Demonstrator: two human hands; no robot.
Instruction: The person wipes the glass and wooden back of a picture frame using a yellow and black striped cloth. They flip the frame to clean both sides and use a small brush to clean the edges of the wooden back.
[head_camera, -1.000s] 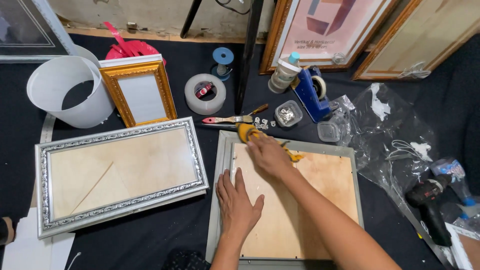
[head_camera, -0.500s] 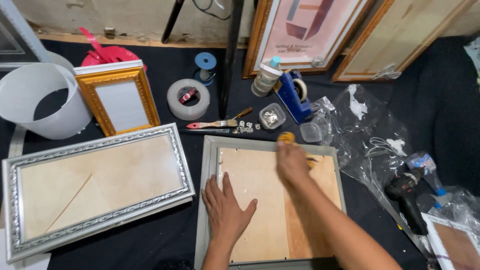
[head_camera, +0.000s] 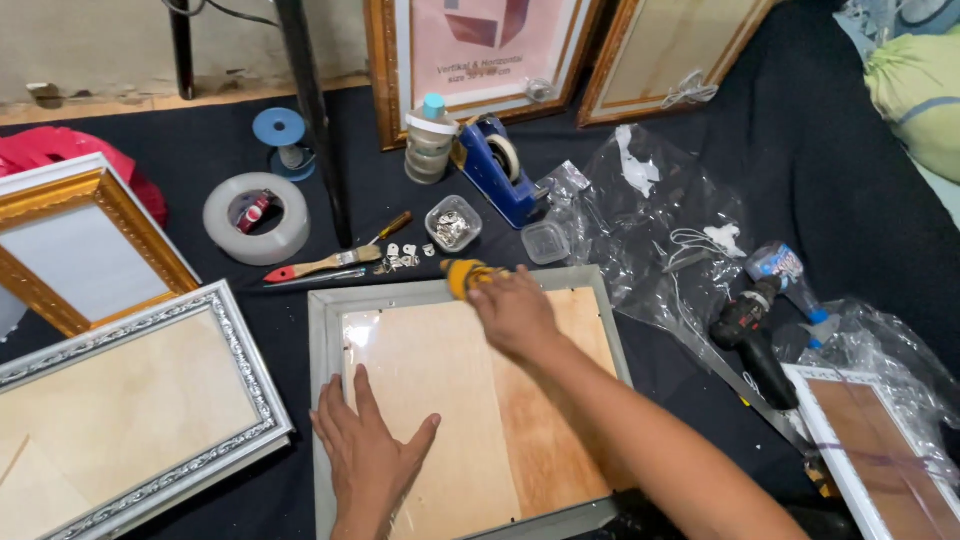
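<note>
Lying face down on the dark cloth, grey picture frame (head_camera: 322, 400), plywood backing board (head_camera: 470, 400) set inside it and filling the opening. Left hand (head_camera: 370, 450) laid flat on lower left part of the board, palm down, fingers spread apart, holding nothing. Right hand (head_camera: 515, 315) placed at upper edge of the board, near top rail of the frame, fingers curled and clamped around a yellow-handled tool (head_camera: 462, 275); handle end seen projecting to the left of the knuckles, working tip hidden under the hand, kind of tool not determined.

Noted just above the frame: small heap of metal fittings (head_camera: 400, 260) loose on the cloth, small clear tub (head_camera: 452, 222) holding more of the same, second clear tub (head_camera: 546, 242) beside it. Red-handled paintbrush (head_camera: 320, 265) lying left of the fittings, screwdriver with orange handle (head_camera: 388, 228) just above it. Wide roll of tape (head_camera: 256, 218) further left. Blue tape dispenser (head_camera: 493, 182) and stack of tape rolls (head_camera: 430, 148) behind the tubs.

Noted to the left: ornate silver frame (head_camera: 245, 375), also face down, just beside the grey one; gold frame (head_camera: 130, 225) above it. Noted to the right: crumpled clear plastic bag (head_camera: 650, 230), black cordless drill (head_camera: 752, 335) well apart from the right hand.
</note>
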